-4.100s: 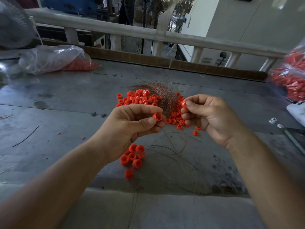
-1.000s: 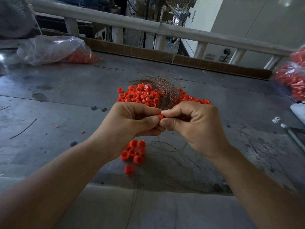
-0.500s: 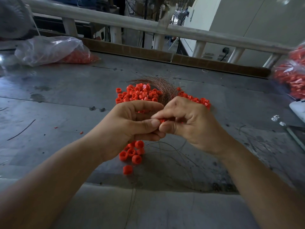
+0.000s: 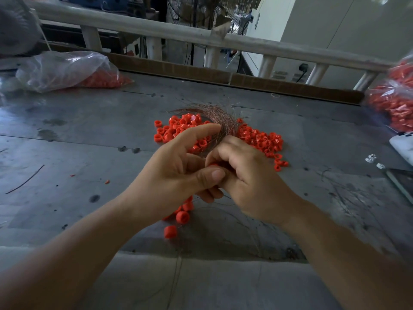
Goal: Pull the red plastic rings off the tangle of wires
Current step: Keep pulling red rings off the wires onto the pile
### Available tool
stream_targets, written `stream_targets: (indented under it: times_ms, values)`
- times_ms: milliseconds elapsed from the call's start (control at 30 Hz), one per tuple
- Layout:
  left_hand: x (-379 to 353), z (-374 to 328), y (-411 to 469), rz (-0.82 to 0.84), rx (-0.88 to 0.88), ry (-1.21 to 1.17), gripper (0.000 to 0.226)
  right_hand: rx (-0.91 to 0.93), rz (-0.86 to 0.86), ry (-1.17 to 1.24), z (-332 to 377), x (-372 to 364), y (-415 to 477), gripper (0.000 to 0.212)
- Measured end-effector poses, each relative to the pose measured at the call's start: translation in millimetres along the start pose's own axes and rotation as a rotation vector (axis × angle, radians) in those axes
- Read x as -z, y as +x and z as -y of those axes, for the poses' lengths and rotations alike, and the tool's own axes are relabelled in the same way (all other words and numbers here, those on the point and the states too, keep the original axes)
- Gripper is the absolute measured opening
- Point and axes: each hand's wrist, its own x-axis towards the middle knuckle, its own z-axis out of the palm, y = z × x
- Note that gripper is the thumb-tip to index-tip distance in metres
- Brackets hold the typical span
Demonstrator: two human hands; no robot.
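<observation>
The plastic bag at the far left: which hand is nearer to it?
Left. The left hand lies right of the bag and closer to the person; the right hand is further right again, beyond the left hand.

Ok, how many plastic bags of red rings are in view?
2: the left bag at the far left, the right bag at the right edge, cropped, so more may be hidden there.

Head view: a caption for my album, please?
Left hand and right hand pinch a red plastic ring near a coppery wire tangle.
</observation>
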Motion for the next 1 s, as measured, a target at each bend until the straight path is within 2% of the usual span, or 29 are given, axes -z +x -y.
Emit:
stream_targets:
  times_ms: [233,367,467,567,633,833,933,1000]
  values:
    - [1,-3,1,-0.029,0.054,-0.059,0.060,-0.044,0.003,0.103,-1,3,1,0.022]
    - [5,-4,4,-0.026,0.151,-0.165,0.054,-0.058,-0.043,0.173,-1,3,2,0.011]
    - [6,-5,6,-0.049,0.180,-0.215,0.049,-0.112,-0.017,0.248,-1,7,3,0.028]
    - [9,-6,8,-0.099,0.155,-0.318,0.037,-0.235,0.051,0.454,-4,12,4,0.041]
    - [12,-8,10,-0.124,0.121,-0.402,0.033,-0.276,0.088,0.566,-5,13,4,0.038]
    - [15,-9,9,-0.123,0.082,-0.549,0.028,-0.298,0.122,0.621,-3,12,3,0.020]
    - [18,-9,10,-0.137,0.082,-0.543,0.023,-0.333,0.072,0.650,-5,19,4,0.012]
    - [19,-9,10,-0.157,0.077,-0.446,0.016,-0.343,0.051,0.620,-8,24,5,0.003]
